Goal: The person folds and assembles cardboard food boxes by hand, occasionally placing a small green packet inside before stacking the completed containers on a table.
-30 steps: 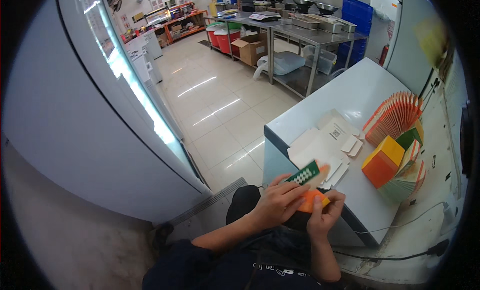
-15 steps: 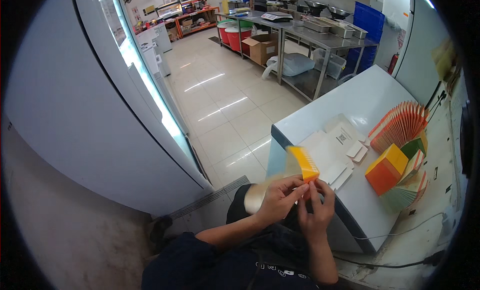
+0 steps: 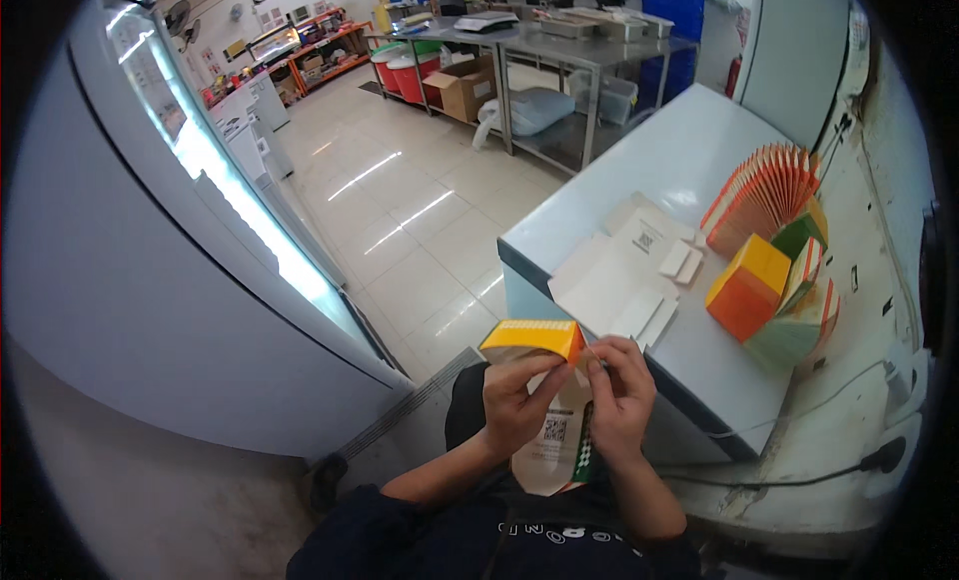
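Both hands up in front of the chest, close together, clamped on one folded carton (image 3: 544,400). Left hand (image 3: 514,405) wrapped around its left side, thumb laid across the pale inner face; right hand (image 3: 619,395) pinching the right edge, fingertips nearly touching those of the left. Yellow-orange top flap of the carton tipped toward the floor side, brown unprinted inside facing up, lower flaps hanging down between the wrists. Held clear of everything: just short of the near corner of the pale blue table (image 3: 689,170), not touching it. On that table, flat white carton blank (image 3: 624,275) spread open near the front edge, its small tabs pointing right. Further right, orange made-up box (image 3: 747,285) standing on edge, leaning against a fanned stack of green and orange flat cartons (image 3: 804,300); behind these, a second fan of orange cartons (image 3: 764,190) near the wall. Bare tabletop beyond the blank, toward the far end. Right table edge close along the stained wall, with a black cable (image 3: 789,475) running below to a plug. Left of the hands, wide stretch of glossy tiled floor (image 3: 400,200), bounded on the far left by the curved white cabinet side (image 3: 130,280). At the far end, steel work tables (image 3: 539,40), with a cardboard box (image 3: 468,85) beneath them.
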`<state>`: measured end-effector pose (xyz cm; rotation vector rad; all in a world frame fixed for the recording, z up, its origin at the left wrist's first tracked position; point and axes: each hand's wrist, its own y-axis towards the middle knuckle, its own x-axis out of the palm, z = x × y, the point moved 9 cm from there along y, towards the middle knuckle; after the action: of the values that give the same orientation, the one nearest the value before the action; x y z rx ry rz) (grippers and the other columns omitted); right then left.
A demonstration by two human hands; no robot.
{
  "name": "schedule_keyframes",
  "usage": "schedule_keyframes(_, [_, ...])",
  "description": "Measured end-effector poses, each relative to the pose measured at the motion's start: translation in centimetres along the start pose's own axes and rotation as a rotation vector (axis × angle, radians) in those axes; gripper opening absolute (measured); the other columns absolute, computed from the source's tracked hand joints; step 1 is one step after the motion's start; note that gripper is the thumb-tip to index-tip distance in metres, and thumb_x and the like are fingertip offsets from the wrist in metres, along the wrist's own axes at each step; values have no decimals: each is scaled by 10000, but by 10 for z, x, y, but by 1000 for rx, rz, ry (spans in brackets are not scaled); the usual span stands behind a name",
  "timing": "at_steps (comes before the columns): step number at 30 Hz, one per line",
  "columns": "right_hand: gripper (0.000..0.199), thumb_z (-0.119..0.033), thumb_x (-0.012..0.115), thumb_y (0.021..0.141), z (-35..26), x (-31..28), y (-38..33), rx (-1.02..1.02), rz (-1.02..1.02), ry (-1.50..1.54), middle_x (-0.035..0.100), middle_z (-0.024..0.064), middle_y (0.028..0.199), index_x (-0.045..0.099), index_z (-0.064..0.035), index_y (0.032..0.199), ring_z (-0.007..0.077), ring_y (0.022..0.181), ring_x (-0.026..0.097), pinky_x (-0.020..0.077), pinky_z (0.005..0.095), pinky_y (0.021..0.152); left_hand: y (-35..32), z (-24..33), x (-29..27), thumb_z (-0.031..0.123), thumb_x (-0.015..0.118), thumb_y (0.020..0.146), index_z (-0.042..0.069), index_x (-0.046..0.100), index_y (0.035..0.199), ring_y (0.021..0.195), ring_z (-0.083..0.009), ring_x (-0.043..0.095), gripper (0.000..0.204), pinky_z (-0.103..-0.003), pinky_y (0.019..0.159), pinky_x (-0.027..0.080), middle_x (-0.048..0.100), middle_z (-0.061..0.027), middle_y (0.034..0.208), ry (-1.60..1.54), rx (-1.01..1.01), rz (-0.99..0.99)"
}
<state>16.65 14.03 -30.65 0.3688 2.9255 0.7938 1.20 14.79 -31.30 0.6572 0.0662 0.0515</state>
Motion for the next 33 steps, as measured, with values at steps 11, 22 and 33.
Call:
schedule_keyframes(11, [131, 1, 662, 820, -9, 10, -3, -69, -23, -149, 549, 94, 891, 681, 14, 949, 191, 790, 537, 445, 276, 679, 1, -5, -4, -68, 697, 808, -70, 670, 922, 747, -173, 678, 117, -246, 693, 514, 701, -160, 850, -146, -37, 27])
schedule_keyframes(22, [332, -142, 621, 864, -11, 37, -17, -220, -86, -514, 548, 176, 1110, 645, -45, 1181, 328, 962, 518, 438, 430, 824, -1, -14, 3, -33, 622, 897, -37, 600, 1076, 956, -159, 620, 180, -264, 822, 511, 624, -147, 1050, -473, -167, 175])
schedule_keyframes(33, [385, -256, 474, 1006, 51, 27, -23, 591, -201, 1250, 594, 121, 1239, 493, 9, 1285, 209, 1174, 553, 428, 388, 1020, -1, -59, 10, 270, 470, 979, 13, 461, 1184, 1012, -240, 558, 329, -423, 951, 434, 571, -112, 1030, -1231, -541, 50])
